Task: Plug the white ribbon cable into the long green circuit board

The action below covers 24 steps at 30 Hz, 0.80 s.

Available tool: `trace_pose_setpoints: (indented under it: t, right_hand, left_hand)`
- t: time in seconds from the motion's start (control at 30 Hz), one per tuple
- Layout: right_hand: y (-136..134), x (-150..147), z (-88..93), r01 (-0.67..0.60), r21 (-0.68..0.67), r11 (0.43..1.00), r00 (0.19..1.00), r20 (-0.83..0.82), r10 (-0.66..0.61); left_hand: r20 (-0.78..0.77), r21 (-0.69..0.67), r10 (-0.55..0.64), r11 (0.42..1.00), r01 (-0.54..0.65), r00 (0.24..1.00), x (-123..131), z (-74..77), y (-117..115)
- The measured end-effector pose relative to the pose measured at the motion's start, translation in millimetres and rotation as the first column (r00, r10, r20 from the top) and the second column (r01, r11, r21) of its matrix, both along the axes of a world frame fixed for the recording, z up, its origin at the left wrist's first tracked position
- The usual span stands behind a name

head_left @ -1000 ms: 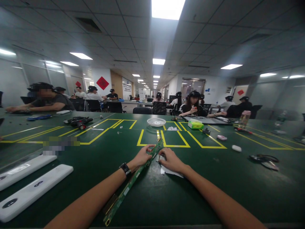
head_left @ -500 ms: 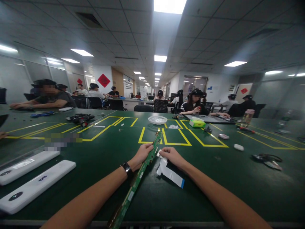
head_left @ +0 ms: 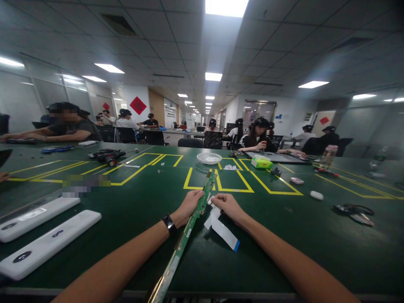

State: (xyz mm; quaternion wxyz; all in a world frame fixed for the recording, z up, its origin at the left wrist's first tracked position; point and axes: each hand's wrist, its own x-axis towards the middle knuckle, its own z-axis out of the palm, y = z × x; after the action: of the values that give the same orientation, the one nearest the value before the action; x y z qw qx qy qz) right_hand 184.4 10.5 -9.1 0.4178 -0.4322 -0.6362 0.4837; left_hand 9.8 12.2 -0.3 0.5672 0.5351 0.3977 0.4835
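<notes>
A long narrow green circuit board (head_left: 189, 227) runs from the table's near edge up toward the yellow floor-tape boxes. My left hand (head_left: 189, 204), with a watch on its wrist, is closed on the board's left edge near its far end. My right hand (head_left: 229, 206) is closed, pinching the top of a white flat ribbon cable (head_left: 222, 230) where it meets the board. The cable hangs down to the right and ends in a blue tip on the green table (head_left: 284, 244).
Two white oblong panels (head_left: 47, 242) lie at the near left. A clear dish (head_left: 208, 158), a green box (head_left: 261, 163), small white parts (head_left: 316, 195) and black cutters (head_left: 355, 209) sit farther out. Other people work at the far side and the left.
The board's far end has lifted and swung upright. The ribbon cable, first hidden under my right hand, now hangs free with its blue tip showing.
</notes>
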Motion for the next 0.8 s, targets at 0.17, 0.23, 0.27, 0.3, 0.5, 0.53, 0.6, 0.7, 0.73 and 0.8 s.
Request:
trace_pose_setpoints:
  t: [0.17,0.23,0.27,0.3,0.5,0.53,0.6,0.7,0.73,0.8]
  right_hand:
    - [1,0,-1.6,0.015,-0.01,1.0,1.0,-0.014,-0.015]
    - [0,-1,0.3,0.016,-0.02,1.0,1.0,-0.022,-0.017]
    - [-1,-2,1.4,0.022,-0.026,0.999,0.999,-0.026,-0.023]
    - [-2,-2,2.4,0.03,-0.033,0.999,0.999,-0.031,-0.031]
    - [-1,-2,0.7,0.06,-0.034,0.998,0.997,-0.056,-0.062]
    - [-1,-1,-0.6,0.064,-0.025,0.998,0.997,-0.052,-0.065]
    - [1,0,-2.9,0.059,-0.008,0.998,0.998,-0.039,-0.059]
    - [2,1,-4.5,0.034,0.009,0.999,0.999,-0.015,-0.033]
    - [2,1,-4.5,0.027,0.012,1.0,1.0,-0.006,-0.027]
    - [2,2,-4.2,0.018,0.02,1.0,1.0,0.014,-0.018]
  left_hand:
    - [0.025,0.01,-0.006,1.0,0.006,1.0,1,-0.7,-1]
    - [0.044,0.01,-0.025,1.0,0.024,0.999,1,-1.9,0]
    - [0.056,0.013,-0.037,0.999,0.036,0.998,1,-2.8,0]
    - [0.067,0.019,-0.051,0.999,0.05,0.996,1,-3.8,0]
    - [-0.018,0.153,-0.106,0.982,0.107,0.994,2,-6.6,1]
    - [-0.049,0.181,-0.115,0.976,0.122,0.992,2,-5.9,0]
    - [-0.11,0.232,-0.135,0.96,0.158,0.985,1,-4.1,-3]
    - [-0.199,0.292,-0.146,0.935,0.2,0.969,0,-2.0,-7]
    - [-0.223,0.303,-0.147,0.929,0.212,0.964,-1,-1.8,-8]
    - [-0.251,0.304,-0.16,0.923,0.235,0.955,-2,-1.8,-9]
